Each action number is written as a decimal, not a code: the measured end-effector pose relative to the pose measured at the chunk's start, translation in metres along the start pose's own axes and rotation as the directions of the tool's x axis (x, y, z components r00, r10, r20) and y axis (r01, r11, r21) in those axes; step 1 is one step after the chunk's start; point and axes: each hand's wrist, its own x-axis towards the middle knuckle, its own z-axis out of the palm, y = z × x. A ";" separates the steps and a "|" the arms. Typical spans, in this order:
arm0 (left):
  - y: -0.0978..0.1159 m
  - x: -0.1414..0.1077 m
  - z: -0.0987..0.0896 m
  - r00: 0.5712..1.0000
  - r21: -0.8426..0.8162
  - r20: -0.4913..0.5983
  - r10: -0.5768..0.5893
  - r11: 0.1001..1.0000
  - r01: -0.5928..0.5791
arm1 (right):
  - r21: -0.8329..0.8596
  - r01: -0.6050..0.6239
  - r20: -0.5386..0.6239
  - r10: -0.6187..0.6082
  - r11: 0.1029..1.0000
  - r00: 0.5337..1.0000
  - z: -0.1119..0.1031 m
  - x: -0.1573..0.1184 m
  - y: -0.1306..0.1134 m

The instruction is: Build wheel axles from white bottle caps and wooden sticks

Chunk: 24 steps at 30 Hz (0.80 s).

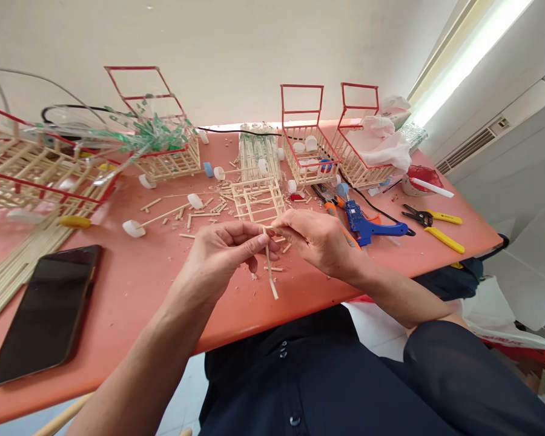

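Near the front of the orange table, my left hand (229,248) pinches a thin wooden stick (269,269) between thumb and fingers; its lower end slants down toward the table edge. My right hand (315,236) is closed at the stick's upper end, its fingertips pressed together against the left fingertips. Exactly what sits between the right fingers is too small to make out. Just behind the hands lies a small lattice frame of wooden sticks (254,203). Short cut stick pieces (215,209) are scattered around it.
Small stick-built carts with red handles (302,112) line the wall. A blue glue gun (367,227), yellow-handled wire strippers (440,230) and a red-stained cup (420,181) are at right. A phone (45,309), long sticks (16,269) and a wheeled axle (134,228) are at left.
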 end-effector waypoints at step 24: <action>-0.003 0.001 0.000 1.000 -0.031 0.006 0.003 1.000 -0.003 | -0.023 0.002 -0.003 -0.002 1.000 1.000 0.000 0.000 0.000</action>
